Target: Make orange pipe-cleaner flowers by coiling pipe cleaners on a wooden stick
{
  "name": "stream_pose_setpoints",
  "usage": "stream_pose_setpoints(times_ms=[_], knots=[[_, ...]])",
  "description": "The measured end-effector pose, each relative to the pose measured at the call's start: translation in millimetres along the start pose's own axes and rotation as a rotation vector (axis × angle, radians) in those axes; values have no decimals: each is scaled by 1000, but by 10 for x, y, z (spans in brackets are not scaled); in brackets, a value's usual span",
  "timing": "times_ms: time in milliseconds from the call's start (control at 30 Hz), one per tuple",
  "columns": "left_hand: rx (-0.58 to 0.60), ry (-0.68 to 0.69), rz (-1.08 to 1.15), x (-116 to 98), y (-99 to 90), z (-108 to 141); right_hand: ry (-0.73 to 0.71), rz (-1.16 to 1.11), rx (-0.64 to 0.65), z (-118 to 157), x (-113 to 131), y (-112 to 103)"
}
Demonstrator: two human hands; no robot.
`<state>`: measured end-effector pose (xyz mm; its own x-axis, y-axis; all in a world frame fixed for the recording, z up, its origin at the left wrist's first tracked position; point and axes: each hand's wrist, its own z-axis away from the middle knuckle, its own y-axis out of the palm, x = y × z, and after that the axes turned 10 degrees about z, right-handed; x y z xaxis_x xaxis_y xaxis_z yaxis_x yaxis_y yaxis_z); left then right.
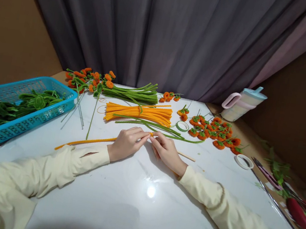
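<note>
Both hands meet fingertip to fingertip above the white tabletop. My left hand (pixel 129 143) pinches an orange pipe cleaner (pixel 89 142), whose long tail runs out to the left past the wrist. My right hand (pixel 167 152) is closed on the same pipe cleaner, with a small bit of orange showing between the fingertips. A thin pale stick (pixel 187 156) pokes out from behind the right hand and lies on the table. Just beyond the hands are a bundle of orange pipe cleaners (pixel 138 114) and several loose green pipe cleaners (pixel 153 126).
At left stands a blue basket (pixel 71 95) of green leaf shapes. Green stems (pixel 129 94) and orange flowers (pixel 80 75) lie at the back. Small orange pieces (pixel 211 130), green tape (pixel 182 126), white tape (pixel 244 161), scissors (pixel 267 174), red-handled pliers (pixel 299 213) and a tumbler (pixel 242 104) are at right.
</note>
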<state>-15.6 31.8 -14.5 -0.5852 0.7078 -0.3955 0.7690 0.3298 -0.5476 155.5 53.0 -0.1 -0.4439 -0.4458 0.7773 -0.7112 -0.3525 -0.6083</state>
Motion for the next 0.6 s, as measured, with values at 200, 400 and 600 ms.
stream_pose_setpoints(times_ms=[200, 400, 600], knots=[[13, 38, -47, -2, -9, -1, -48, 57, -9, -3, -34, 13], [-2, 94, -127, 0, -10, -6, -77, 97, -27, 2, -51, 20], [-4, 64, -97, -17, -12, -19, -89, 104, -34, 11, -54, 19]])
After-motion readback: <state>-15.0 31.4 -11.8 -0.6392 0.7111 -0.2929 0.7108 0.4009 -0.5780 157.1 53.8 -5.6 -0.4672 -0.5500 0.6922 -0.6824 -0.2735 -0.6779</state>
